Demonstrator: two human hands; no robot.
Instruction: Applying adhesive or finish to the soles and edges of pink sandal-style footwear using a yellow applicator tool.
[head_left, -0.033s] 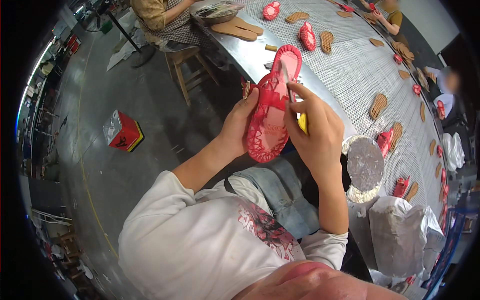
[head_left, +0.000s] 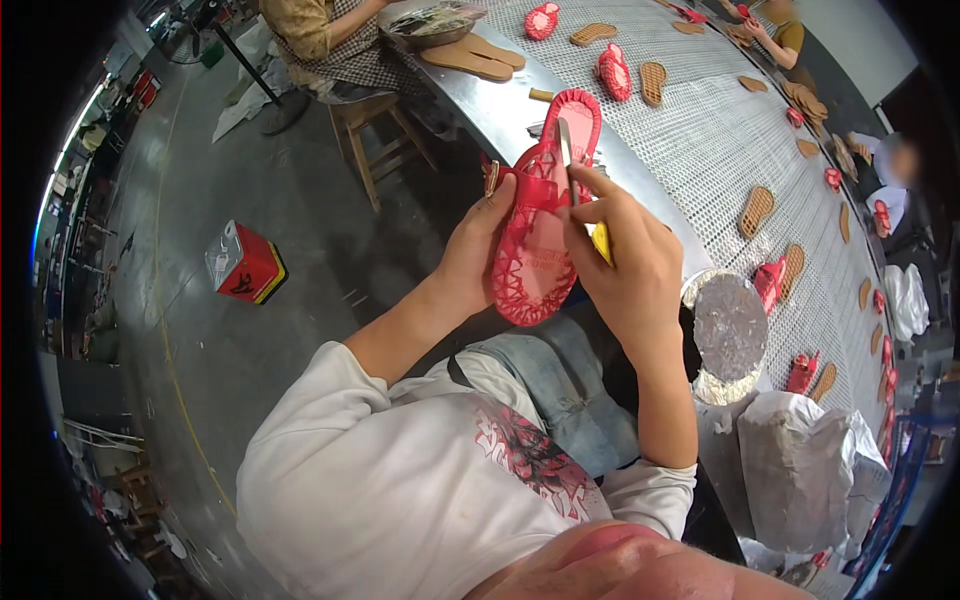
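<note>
Above your lap, your left hand [head_left: 478,255] grips the red sandal [head_left: 540,240], long way pointing far, while your right hand [head_left: 625,260] fingers pinch a small tool [head_left: 565,145] on it.

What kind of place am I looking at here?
Most likely a footwear factory line. A long mesh conveyor carries tan soles and red sandals, other seated workers sit alongside it, and both hands hold a red sandal.

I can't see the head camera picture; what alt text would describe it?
A person's left hand holds a red openwork plastic sandal while the right hand works a thin pale tool with a yellow handle against it, beside a mesh conveyor belt carrying tan soles.
</note>
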